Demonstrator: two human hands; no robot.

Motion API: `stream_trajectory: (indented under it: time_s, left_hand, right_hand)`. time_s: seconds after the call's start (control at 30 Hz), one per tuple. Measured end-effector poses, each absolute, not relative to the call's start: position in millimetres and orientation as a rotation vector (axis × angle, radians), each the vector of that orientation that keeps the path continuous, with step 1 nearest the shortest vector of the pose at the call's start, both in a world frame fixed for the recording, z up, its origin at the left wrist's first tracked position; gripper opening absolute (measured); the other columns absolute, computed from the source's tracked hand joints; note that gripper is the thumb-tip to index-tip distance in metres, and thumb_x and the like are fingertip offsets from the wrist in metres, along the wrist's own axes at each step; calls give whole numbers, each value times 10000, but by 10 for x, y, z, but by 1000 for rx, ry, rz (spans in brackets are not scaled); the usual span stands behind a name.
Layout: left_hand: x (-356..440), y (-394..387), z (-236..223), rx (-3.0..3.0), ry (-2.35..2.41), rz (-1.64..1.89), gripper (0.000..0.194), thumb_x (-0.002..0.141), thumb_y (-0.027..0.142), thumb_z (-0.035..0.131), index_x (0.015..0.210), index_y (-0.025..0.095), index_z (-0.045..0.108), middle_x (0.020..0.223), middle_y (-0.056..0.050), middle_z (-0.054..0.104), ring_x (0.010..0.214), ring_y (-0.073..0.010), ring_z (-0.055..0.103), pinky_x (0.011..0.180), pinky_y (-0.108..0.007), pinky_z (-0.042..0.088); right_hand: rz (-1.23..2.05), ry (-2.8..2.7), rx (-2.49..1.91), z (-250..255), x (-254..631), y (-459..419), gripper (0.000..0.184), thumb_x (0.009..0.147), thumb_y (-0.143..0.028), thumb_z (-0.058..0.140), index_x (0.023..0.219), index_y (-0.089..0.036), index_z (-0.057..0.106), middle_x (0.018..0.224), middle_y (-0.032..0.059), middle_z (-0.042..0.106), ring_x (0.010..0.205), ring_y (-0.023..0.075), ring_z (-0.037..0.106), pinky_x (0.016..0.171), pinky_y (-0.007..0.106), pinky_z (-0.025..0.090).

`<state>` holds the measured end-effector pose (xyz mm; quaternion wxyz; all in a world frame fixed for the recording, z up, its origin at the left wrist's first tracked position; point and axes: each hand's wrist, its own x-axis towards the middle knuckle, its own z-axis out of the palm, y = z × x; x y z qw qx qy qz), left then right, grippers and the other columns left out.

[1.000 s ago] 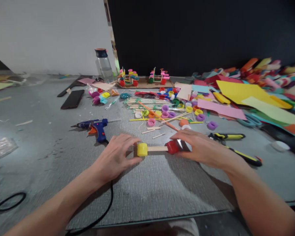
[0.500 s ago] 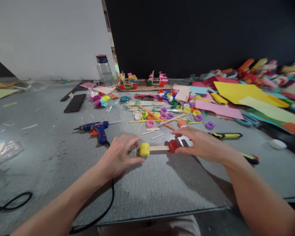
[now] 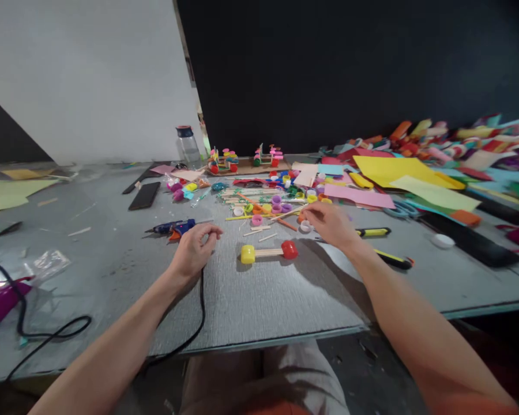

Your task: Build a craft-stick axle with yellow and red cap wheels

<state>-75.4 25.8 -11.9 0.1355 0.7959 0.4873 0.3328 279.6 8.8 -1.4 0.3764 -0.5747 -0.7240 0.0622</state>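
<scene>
Two bottle caps, one yellow (image 3: 248,254) and one red (image 3: 289,249), are joined by thin wooden sticks (image 3: 269,252) and lie on the table between my hands. My left hand (image 3: 194,246) is loosely curled with nothing seen in it. It hovers beside the blue glue gun (image 3: 166,228) and covers its handle. The fingers of my right hand (image 3: 328,223) are pinched at an orange bottle cap (image 3: 301,218), which they partly hide. A white cap (image 3: 305,226) lies just below those fingers.
Several coloured rings and caps (image 3: 277,200) and wooden sticks (image 3: 259,229) lie beyond. Yellow-black cutters (image 3: 393,260) and blue scissors (image 3: 401,209) are on the right. A phone (image 3: 145,196) and bottle (image 3: 187,144) stand left; a black cable (image 3: 203,305) crosses the front.
Both hands have left the joined caps, which now lie free. My left hand has moved left and up towards the glue gun; my right hand has moved away to the orange cap.
</scene>
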Motion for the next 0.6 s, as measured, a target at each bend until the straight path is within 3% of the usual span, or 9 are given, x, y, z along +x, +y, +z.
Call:
stream_trajectory:
  time_s: [0.13,0.27,0.37,0.47,0.6]
  left_hand:
    - [-788,285,-175,2299,1438,1008,244,920,319,497,1007,204,693,1029,-53,754,949,-204,681,845,-323,519]
    - [-823,321,-218,2314,1416,1011,235,920,311,528,1034,195,698,1088,-62,750,966,-205,668,872,-330,513]
    - [-820,305,-203,2334,1371,1006,238,928,294,517,1043,188,697,1072,-69,745,971,-203,665,920,-349,514]
    - [-780,230,-146,2402,1239,953,249,915,314,580,1103,195,692,1094,-71,742,1035,-207,669,990,-369,512]
    - [-731,162,-108,2513,1000,809,457,814,380,769,1220,197,669,1230,-90,722,1185,-236,651,1083,-406,481]
  right_hand:
    - [155,-1848,-1507,-44,2799,128,227,992,-348,603,915,-170,721,872,50,761,775,196,699,755,362,555]
    - [213,-1882,-1546,-66,2789,138,274,997,-385,638,1169,-175,673,1155,67,708,950,205,702,834,412,603]
    - [253,-1907,-1553,-74,2768,124,304,995,-368,641,1240,-188,653,1257,86,677,1037,236,689,877,442,599]
    - [317,-1966,-1520,-27,2733,77,297,996,-374,640,1219,-180,657,1227,83,686,1017,229,693,867,439,599]
    - [492,-2144,-1385,106,2707,-7,237,963,-374,662,1080,-178,725,1045,61,756,905,201,703,816,382,580]
